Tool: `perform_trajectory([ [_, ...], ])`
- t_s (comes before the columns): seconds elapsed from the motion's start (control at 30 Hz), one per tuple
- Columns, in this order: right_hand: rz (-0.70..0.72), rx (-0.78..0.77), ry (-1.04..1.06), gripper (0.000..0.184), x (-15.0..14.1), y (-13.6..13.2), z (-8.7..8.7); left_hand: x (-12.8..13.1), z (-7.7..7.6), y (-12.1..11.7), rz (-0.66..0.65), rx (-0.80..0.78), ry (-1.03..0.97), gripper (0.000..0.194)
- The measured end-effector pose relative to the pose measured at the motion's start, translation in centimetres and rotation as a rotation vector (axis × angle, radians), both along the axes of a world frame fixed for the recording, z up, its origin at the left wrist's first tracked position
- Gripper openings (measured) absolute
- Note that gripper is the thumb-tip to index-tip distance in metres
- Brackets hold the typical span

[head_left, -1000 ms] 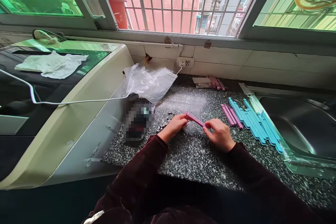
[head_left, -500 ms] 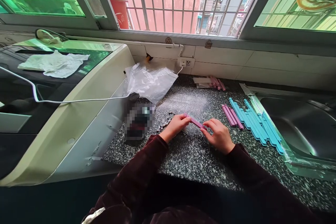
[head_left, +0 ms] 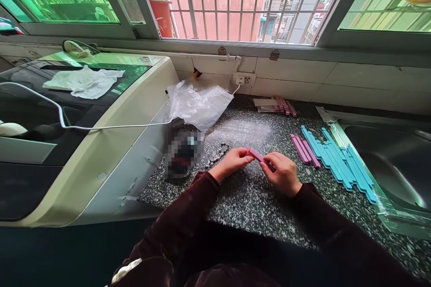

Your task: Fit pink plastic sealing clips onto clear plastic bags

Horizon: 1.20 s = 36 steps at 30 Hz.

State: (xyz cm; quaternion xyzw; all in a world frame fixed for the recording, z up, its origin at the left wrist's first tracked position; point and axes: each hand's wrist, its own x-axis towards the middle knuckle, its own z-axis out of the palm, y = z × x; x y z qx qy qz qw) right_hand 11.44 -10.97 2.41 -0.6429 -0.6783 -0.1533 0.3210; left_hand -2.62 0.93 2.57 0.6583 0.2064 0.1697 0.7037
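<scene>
The right hand [head_left: 282, 173] has closed in toward the left hand [head_left: 235, 161]; both pinch one pink plastic strip [head_left: 257, 156], so handling it seems unfinished.

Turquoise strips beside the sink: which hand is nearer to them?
Right. The right hand is a short way left of the turquoise strips; the left hand is farther left, at the other end of the held pink strip.

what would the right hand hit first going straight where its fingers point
Most likely the fingers of the left hand, at the far end of the pink plastic strip that the right hand holds; exact depth is unclear.
</scene>
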Motion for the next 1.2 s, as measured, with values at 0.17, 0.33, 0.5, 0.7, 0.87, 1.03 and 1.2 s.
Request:
perform_trajectory([
  [0.17,-0.005,-0.005,0.023,0.01,0.0,-0.6,0.1,-0.2,0.4,-0.1,-0.061,-0.054,0.018,0.019],
  [0.33,-0.007,-0.028,0.024,0.011,-0.2,-0.7,-0.2,-0.2,0.6,-0.1,-0.057,-0.07,0.011,0.01],
  [0.5,-0.001,-0.032,0.01,0.011,-0.2,-0.7,-0.3,0.1,-0.5,-0.1,0.028,-0.21,-0.016,0.042],
  [0.7,0.01,-0.04,-0.025,0.01,-0.3,-0.7,-0.3,0.4,-0.6,-0.2,0.084,-0.126,0.014,0.058],
  [0.87,0.027,-0.016,-0.016,0.006,-0.3,-0.7,-0.3,0.4,-0.5,-0.1,0.081,-0.109,0.013,0.055],
  [1.03,0.053,0.023,-0.004,0.004,-0.1,-0.6,-0.3,0.4,-0.8,-0.2,0.078,-0.087,-0.033,0.054],
  [1.2,0.077,0.075,0.016,0.006,0.2,-0.4,-0.6,0.3,-0.4,-0.6,0.1,-0.005,-0.057,0.053],
])
